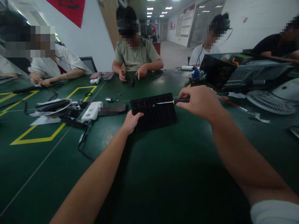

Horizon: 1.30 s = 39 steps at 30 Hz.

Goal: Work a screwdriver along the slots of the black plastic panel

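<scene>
A flat black panel (157,114) lies on the green table (149,174) in front of me. My left hand (131,121) grips its near left corner, fingers closed over the edge. My right hand (198,101) is wrapped round the black handle of a thin screwdriver (174,101). The screwdriver's metal shaft lies nearly level and its tip rests on the panel's upper middle. A few small screws and a metal bit (112,99) lie just left of the panel's far edge.
A white power bank (91,111) and a dark phone (115,108) sit left of the panel, beside cables and a headset (53,105). An opened laptop (245,73) and a white fan (273,99) stand at the right. Other people sit round the table's far side.
</scene>
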Each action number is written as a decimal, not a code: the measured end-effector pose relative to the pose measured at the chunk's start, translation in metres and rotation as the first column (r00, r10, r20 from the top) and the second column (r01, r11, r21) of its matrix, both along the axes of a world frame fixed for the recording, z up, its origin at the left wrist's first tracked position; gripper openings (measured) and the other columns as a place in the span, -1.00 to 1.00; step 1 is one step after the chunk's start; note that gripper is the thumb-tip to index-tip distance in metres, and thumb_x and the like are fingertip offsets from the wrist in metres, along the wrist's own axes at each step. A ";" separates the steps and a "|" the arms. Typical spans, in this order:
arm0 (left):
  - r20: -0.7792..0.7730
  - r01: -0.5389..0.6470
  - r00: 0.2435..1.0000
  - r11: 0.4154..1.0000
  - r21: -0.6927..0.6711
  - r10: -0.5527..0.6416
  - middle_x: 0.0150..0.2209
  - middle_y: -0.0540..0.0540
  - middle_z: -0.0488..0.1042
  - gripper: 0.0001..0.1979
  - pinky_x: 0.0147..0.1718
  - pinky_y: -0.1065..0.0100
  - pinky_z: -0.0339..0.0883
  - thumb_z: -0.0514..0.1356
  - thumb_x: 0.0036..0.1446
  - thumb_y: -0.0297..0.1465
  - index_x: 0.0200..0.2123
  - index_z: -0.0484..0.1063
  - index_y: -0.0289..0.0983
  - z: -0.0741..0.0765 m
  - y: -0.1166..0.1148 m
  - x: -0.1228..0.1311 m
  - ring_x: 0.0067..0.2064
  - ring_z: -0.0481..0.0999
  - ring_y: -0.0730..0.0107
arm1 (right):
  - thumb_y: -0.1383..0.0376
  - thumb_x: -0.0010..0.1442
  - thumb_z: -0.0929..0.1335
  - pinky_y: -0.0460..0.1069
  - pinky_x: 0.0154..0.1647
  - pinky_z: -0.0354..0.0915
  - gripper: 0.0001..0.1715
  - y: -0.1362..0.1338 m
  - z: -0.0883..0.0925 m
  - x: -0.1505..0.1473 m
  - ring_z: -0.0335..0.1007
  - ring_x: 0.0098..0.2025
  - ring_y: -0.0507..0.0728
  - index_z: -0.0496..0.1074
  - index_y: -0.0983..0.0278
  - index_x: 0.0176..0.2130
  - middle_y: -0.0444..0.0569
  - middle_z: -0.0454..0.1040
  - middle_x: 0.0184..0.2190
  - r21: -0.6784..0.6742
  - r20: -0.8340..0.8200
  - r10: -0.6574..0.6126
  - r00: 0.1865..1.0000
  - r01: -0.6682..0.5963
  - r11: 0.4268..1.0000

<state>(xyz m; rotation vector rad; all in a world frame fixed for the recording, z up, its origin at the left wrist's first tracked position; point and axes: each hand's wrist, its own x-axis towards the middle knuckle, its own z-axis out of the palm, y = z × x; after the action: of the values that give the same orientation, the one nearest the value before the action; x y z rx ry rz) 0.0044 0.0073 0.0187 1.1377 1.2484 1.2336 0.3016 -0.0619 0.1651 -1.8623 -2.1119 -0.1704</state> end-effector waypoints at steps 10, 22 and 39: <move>0.017 0.002 1.000 1.000 -0.004 -0.002 -0.20 -0.10 0.69 -0.59 0.13 -0.10 0.64 0.47 -0.15 -0.31 -0.16 0.57 -0.21 -0.001 0.001 0.000 -0.03 0.74 -0.05 | 0.16 0.32 0.52 0.18 -0.17 0.26 -0.72 -0.001 -0.006 -0.013 0.58 0.00 0.43 0.72 0.11 0.01 0.12 0.71 -0.02 0.052 0.025 0.074 0.997 -0.076 0.996; 0.022 0.010 1.000 1.000 -0.002 -0.010 -0.19 -0.11 0.69 -0.59 0.14 -0.10 0.64 0.47 -0.13 -0.31 -0.15 0.57 -0.22 -0.001 0.001 0.000 -0.01 0.74 -0.06 | 0.28 0.33 0.48 0.17 -0.17 0.22 -0.75 0.003 -0.012 -0.011 0.54 0.06 0.43 0.71 0.10 -0.01 0.11 0.68 -0.02 0.092 0.049 0.120 0.992 -0.124 0.988; 0.020 0.015 1.000 1.000 -0.003 -0.015 -0.19 -0.13 0.70 -0.56 0.11 -0.10 0.64 0.48 -0.16 -0.28 -0.16 0.57 -0.24 -0.003 0.002 -0.001 -0.05 0.74 -0.06 | 0.37 0.31 0.46 0.11 -0.28 0.09 -0.77 0.012 -0.020 -0.004 0.51 -0.02 0.34 0.69 0.17 -0.06 0.07 0.64 -0.10 0.192 0.127 0.151 0.980 -0.174 0.966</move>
<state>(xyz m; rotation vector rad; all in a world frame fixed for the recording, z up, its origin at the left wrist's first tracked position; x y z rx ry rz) 0.0036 0.0090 0.0162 1.1287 1.2244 1.2284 0.2973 -0.0496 0.1449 -1.5894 -2.2170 -0.4422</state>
